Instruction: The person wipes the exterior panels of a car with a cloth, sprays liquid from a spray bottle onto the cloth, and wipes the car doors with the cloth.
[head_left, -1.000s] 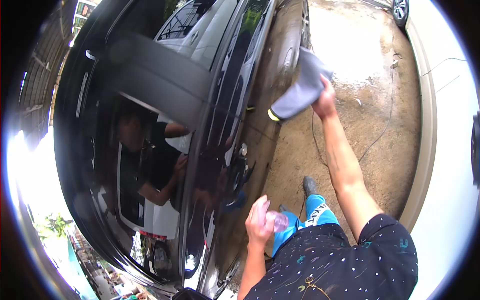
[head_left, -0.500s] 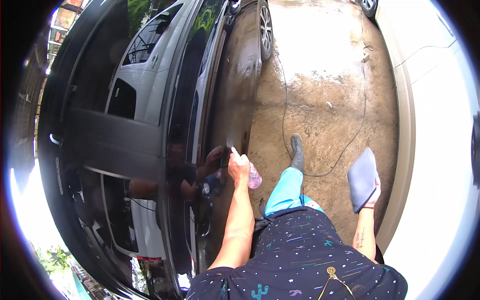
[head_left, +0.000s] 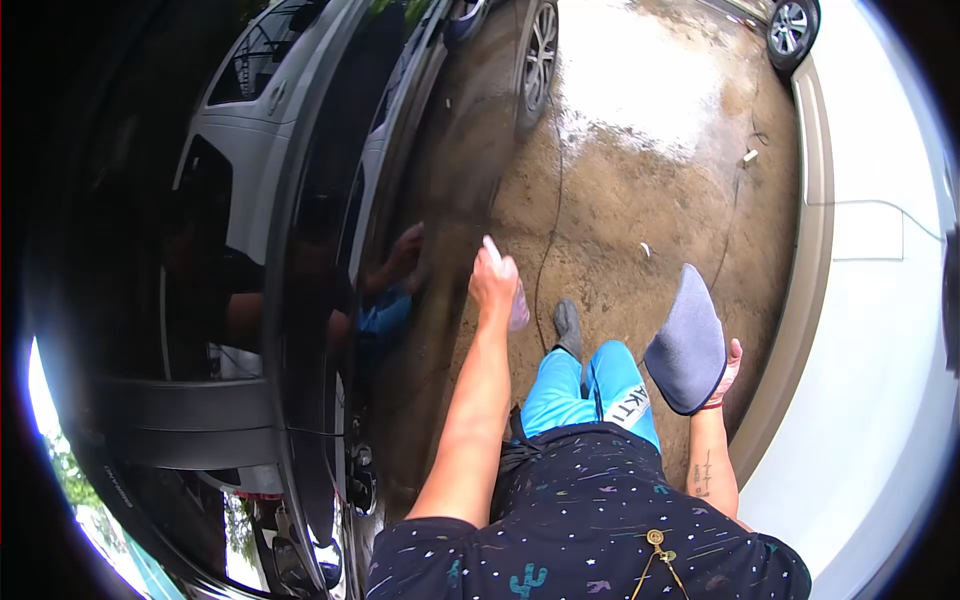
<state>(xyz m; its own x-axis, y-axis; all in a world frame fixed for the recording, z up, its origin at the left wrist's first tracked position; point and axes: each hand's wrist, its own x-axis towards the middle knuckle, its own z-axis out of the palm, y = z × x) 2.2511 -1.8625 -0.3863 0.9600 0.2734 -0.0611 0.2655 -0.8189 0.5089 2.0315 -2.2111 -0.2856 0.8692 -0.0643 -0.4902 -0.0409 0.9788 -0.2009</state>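
Observation:
My left hand (head_left: 492, 282) is closed around a spray bottle with a pinkish, see-through body (head_left: 519, 308). It is held out beside the dark, shiny side of a black car (head_left: 440, 200), which mirrors my arm. A grey-blue folded cloth (head_left: 687, 345) is in my right hand (head_left: 733, 370), raised off to the right near the white car. The cloth covers most of that hand, so only some fingers and the wrist show.
A white car (head_left: 870, 300) with a beige lower edge stands close on my right. Wet brown concrete (head_left: 620, 200) lies between the cars. A thin dark hose or cable (head_left: 557, 200) runs along it, and a small white scrap (head_left: 645, 249) lies there.
I have stepped along between the cars, and the view has shifted. My left hand with the bottle sits further forward. The cloth in my right hand has moved inward and tilted.

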